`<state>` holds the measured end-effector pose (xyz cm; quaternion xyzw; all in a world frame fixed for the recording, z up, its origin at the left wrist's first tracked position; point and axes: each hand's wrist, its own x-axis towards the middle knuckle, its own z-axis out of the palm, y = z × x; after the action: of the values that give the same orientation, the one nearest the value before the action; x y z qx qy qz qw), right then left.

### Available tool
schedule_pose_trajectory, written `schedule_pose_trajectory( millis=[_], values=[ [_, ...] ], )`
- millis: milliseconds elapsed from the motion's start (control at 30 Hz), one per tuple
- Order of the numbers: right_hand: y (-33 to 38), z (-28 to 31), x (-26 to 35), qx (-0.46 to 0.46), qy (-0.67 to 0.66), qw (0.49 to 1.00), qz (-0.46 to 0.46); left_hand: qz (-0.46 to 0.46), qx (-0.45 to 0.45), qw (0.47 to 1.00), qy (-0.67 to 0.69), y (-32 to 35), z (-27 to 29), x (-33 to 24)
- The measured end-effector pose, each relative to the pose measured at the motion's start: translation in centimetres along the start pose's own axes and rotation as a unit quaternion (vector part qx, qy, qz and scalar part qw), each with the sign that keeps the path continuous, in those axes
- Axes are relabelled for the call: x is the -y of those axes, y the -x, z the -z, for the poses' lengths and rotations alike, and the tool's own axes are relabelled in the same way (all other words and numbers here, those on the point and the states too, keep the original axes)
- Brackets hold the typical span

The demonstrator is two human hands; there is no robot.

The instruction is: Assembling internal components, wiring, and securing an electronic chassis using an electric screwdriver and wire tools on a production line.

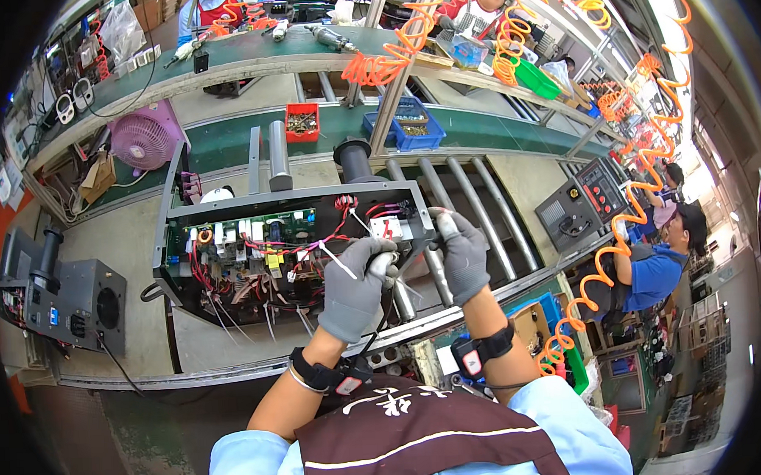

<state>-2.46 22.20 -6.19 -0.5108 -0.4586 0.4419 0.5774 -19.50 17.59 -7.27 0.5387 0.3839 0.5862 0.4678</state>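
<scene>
A dark grey metal chassis (pixel 294 199) lies open on the bench, with a green circuit board (pixel 257 230) and bundles of red and black wires inside. My left hand (pixel 355 289), in a grey glove, is over the chassis's near right part with its fingers pinched together. What they pinch is hidden. A white cable tie (pixel 339 261) crosses beside that hand, and more pale tie tails stick out at the near side. My right hand (pixel 464 255), gloved too, is at the chassis's right end. Its fingers are curled close to the corner, and whatever they grip cannot be made out.
Metal rollers (pixel 485 224) run beside the chassis. A finished-looking grey machine (pixel 86 297) stands left, another control-panel unit (pixel 579 203) right. Beyond are a red bin (pixel 303 132), a blue bin (pixel 416 138) and a pink fan (pixel 143 139). An orange coiled hose (pixel 604 266) hangs right; co-workers stand around.
</scene>
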Motion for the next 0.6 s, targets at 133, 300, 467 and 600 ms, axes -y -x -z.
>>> schedule_pose_trajectory(
  millis=[133,300,467,600],
  values=[
    [0.3,-0.4,-1.4,0.016,-0.04,0.999,0.03,0.021,0.001,0.999,-0.032,-1.8,-0.4,1.0],
    [-0.1,1.1,-1.0,0.055,-0.101,0.993,-0.031,0.024,-0.04,0.999,0.019,-2.0,-1.0,1.6],
    [-1.2,2.3,-0.6,0.089,-0.128,0.984,-0.082,0.063,-0.029,0.993,0.097,-2.1,-1.1,1.6],
    [-1.7,2.2,-0.9,0.104,-0.196,0.969,-0.111,0.062,-0.027,0.994,0.086,-2.0,-0.8,1.6]
  ],
)
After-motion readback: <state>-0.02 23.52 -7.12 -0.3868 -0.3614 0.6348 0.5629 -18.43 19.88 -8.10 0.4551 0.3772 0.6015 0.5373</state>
